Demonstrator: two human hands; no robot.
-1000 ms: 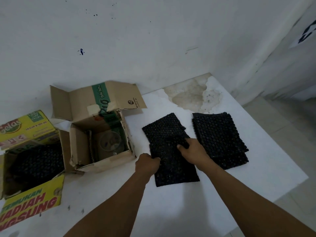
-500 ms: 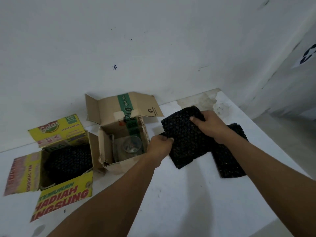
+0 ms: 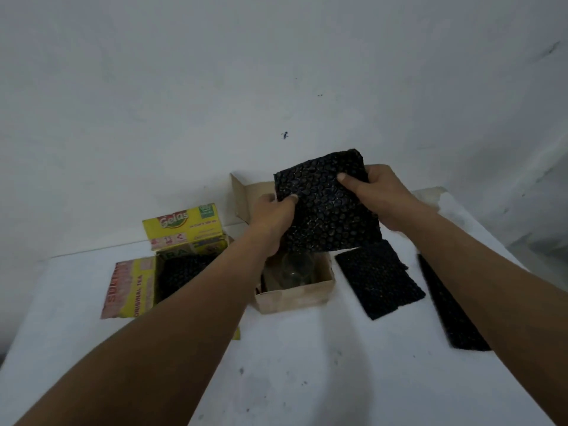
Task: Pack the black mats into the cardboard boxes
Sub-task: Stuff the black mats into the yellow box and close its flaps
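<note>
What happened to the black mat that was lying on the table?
The left hand and right hand lifted the black mat off the table and carried it left, over the brown box. Both kept hold throughout. The yellow box and the other mats stayed put.

Both hands, left (image 3: 270, 219) and right (image 3: 381, 195), hold a black mat (image 3: 325, 210) (bumpy) above the brown box (image 3: 295, 298).

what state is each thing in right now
held mat, off the table, over the brown box
left hand, pinches held mat
right hand, pinches held mat
brown box, open, glass inside
yellow box, open, packed mat inside
middle mat, flat on table
right mat, flat on table
</note>
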